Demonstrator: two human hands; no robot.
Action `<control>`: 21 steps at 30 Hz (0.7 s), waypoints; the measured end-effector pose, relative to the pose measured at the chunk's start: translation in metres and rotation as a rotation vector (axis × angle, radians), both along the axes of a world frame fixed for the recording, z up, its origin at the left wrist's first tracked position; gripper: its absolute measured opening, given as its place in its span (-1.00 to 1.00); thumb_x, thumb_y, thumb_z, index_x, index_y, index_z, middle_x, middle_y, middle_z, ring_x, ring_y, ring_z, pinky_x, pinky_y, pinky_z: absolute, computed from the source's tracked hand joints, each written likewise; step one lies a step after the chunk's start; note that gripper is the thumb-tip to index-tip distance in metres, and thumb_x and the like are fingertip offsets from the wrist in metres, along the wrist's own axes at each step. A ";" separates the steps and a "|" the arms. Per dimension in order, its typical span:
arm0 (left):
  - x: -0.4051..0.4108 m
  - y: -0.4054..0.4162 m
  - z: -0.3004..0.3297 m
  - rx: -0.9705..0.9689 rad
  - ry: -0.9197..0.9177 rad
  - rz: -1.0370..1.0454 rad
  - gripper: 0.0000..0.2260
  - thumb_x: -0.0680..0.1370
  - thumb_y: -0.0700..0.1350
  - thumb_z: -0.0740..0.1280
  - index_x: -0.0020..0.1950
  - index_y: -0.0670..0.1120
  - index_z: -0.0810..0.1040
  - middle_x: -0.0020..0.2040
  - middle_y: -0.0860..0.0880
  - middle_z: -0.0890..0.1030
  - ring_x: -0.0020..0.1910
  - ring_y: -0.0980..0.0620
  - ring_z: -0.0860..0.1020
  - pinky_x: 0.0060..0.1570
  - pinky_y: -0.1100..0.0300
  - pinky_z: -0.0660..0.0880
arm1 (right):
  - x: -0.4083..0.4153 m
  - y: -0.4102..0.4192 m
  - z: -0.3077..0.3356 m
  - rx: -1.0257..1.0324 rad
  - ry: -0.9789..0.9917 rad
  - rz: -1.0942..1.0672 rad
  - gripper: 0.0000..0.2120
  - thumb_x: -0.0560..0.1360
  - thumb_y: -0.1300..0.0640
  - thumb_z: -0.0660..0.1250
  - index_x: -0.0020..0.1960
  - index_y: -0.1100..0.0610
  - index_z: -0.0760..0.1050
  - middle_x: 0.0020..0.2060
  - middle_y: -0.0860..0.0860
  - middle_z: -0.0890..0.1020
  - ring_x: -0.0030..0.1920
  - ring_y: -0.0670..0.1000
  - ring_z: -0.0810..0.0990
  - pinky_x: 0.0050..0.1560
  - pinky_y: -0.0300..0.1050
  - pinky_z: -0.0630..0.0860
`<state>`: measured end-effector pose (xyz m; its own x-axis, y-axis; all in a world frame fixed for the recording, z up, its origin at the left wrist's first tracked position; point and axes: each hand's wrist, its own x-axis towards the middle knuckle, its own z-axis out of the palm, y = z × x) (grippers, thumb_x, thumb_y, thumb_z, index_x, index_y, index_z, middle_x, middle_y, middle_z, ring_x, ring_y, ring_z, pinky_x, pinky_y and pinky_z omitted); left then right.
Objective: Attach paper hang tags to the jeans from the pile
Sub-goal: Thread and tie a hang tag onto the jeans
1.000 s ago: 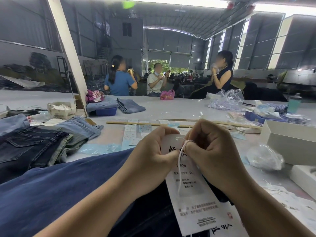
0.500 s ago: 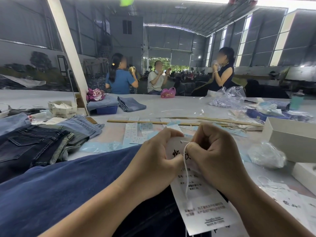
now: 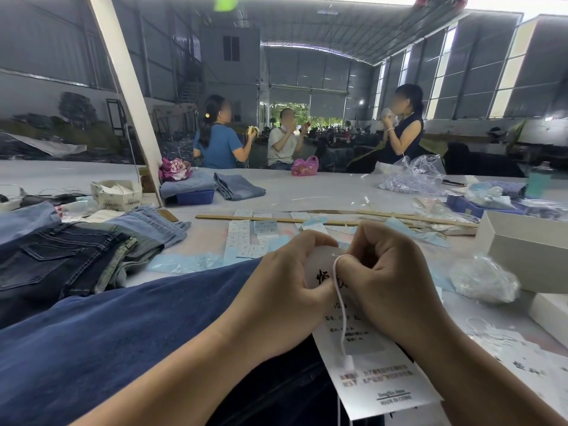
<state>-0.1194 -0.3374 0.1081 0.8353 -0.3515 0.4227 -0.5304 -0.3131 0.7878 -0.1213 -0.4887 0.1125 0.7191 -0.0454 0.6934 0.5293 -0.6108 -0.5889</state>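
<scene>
Behind knuckles, tag (image 3: 365,361) top (hidden)

Bench (image 3: 322,204) runs across the view. Nearest edge: jeans (image 3: 123,342) draped over it, lower left. Both hands above them: left hand (image 3: 285,290) left of right hand (image 3: 390,281), hang tag (image 3: 368,364) between and hanging below, string (image 3: 342,318) down its front. Left: pile of jeans (image 3: 70,256); small box (image 3: 116,195) behind it. Centre, beyond the hands: label sheets (image 3: 246,238), then wooden stick (image 3: 276,219). Right: open box (image 3: 528,247), plastic bag (image 3: 482,281) just before it. Three people (image 3: 281,142) behind the far edge.
</scene>
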 end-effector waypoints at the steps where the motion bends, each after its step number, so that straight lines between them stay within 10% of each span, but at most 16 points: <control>1: 0.000 0.000 0.000 0.003 -0.004 0.001 -0.78 0.54 -0.11 0.38 0.11 0.16 0.52 -0.11 0.11 0.68 -0.17 0.16 0.65 -0.18 0.06 0.62 | 0.000 0.000 0.000 0.002 -0.001 -0.006 -0.82 0.26 0.17 0.34 -0.42 0.14 0.34 -0.55 -0.07 0.38 -0.50 -0.13 0.32 -0.51 -0.28 0.28; 21: -0.001 0.001 0.001 0.002 0.002 -0.053 -0.77 0.52 -0.08 0.35 0.12 0.20 0.53 -0.08 0.08 0.68 -0.12 0.08 0.66 -0.11 -0.03 0.63 | 0.002 -0.002 -0.002 -0.031 0.029 0.029 -0.69 0.33 0.32 0.44 -0.41 0.08 0.36 -0.53 -0.07 0.40 -0.46 -0.14 0.35 -0.46 -0.31 0.34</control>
<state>-0.1205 -0.3366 0.1091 0.8164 -0.3959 0.4204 -0.5446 -0.2861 0.7884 -0.1197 -0.4909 0.1110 0.7393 -0.0026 0.6734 0.5304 -0.6138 -0.5847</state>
